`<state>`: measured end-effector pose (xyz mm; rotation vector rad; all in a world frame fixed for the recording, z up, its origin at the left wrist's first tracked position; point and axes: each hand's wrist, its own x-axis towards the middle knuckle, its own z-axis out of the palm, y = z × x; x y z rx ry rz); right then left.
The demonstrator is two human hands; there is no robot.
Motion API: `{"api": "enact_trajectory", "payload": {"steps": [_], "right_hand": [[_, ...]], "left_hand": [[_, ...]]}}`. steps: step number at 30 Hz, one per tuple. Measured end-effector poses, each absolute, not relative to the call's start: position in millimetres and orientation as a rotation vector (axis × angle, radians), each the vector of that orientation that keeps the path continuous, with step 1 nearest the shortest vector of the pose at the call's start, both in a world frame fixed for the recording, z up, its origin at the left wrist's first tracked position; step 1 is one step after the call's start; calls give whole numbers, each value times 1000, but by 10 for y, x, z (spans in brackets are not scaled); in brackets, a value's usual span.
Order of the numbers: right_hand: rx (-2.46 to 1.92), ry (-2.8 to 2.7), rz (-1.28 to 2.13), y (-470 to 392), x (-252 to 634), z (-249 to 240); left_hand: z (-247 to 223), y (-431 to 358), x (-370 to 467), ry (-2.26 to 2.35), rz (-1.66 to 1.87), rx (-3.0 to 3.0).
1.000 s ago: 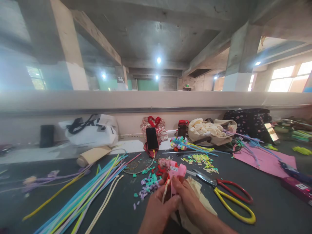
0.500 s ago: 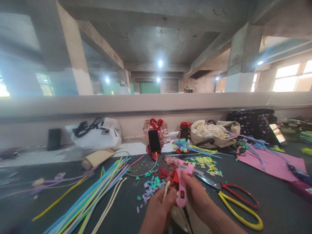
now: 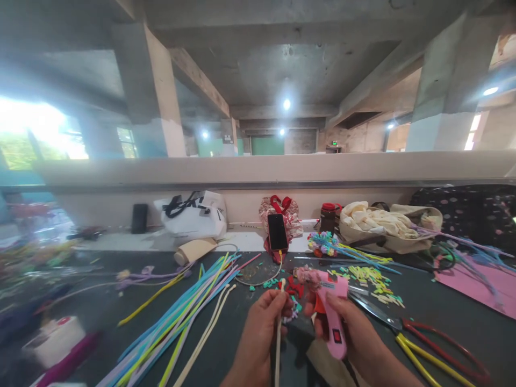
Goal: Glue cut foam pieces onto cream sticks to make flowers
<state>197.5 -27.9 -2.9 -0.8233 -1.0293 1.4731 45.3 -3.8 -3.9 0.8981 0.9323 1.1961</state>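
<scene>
A pink hot glue gun [image 3: 334, 317] with a red trigger is in my right hand [image 3: 355, 325], its fingers wrapped round the handle. The gun's nozzle end, coated in a lumpy pinkish crust, points left. Pinched in my left hand [image 3: 262, 322] is a cream pipe cleaner [image 3: 278, 349], held nearly upright, with a small knob at its top. The tip stands left of the nozzle, apart from it. Small red pieces [image 3: 296, 287] and teal and lilac cut bits lie on the dark table behind my hands.
Long coloured pipe cleaners [image 3: 181, 322] spread across the left. Large scissors [image 3: 397, 325] with red and yellow handles lie at right, near yellow cut pieces [image 3: 368, 280]. A phone [image 3: 277, 232] leans on a patterned bag. A finished-looking bead-like bunch [image 3: 322, 243] lies behind.
My hands have moved apart, and the pipe cleaner has come away from beside the glue gun to stand upright on the left. The view has turned left.
</scene>
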Motion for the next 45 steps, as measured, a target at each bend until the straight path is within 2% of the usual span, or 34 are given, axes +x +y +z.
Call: {"api": "enact_trajectory", "payload": {"steps": [7, 16, 45], "right_hand": [[-964, -989, 1403, -314, 1942, -44], [-1077, -1205, 1211, -353, 1941, -60], [-1314, -1325, 1121, -381, 1883, -25]], "left_hand": [[-100, 59, 352, 1054, 1230, 906], [-59, 95, 315, 1038, 1262, 820], [-99, 65, 361, 989, 1175, 927]]}}
